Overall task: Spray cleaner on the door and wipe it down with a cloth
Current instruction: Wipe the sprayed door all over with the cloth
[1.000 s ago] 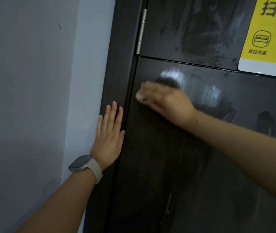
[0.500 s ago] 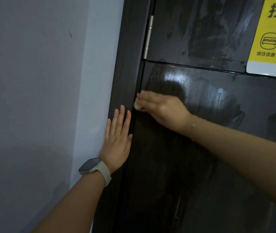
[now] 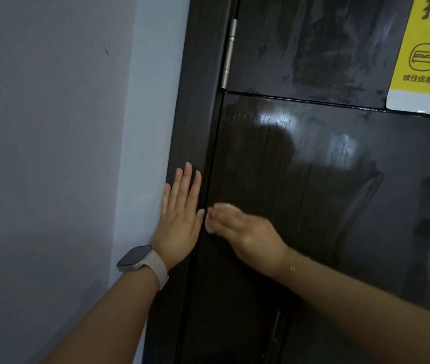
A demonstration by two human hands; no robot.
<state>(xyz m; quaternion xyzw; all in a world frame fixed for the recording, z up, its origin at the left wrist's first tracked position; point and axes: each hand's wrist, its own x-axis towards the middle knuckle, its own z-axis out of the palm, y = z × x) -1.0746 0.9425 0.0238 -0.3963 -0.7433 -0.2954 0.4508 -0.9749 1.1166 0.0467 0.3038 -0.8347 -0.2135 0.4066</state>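
The dark brown door (image 3: 313,179) fills the right side, glossy and streaked with wet smears. My right hand (image 3: 245,232) presses a small white cloth (image 3: 210,227) flat against the door's left edge, near the gap by the frame; only slivers of the cloth show under the fingers. My left hand (image 3: 182,214), with a watch on its wrist, lies flat with straight fingers on the dark door frame (image 3: 195,127), just left of my right hand. No spray bottle is in view.
A grey-white wall (image 3: 51,153) runs along the left. A silver hinge (image 3: 229,53) sits on the door's edge above the hands. A yellow and white sticker (image 3: 429,61) is stuck to the door's upper right.
My right hand has slid down the door's left edge with the cloth, ending level with my left hand. My left hand has stayed on the frame.
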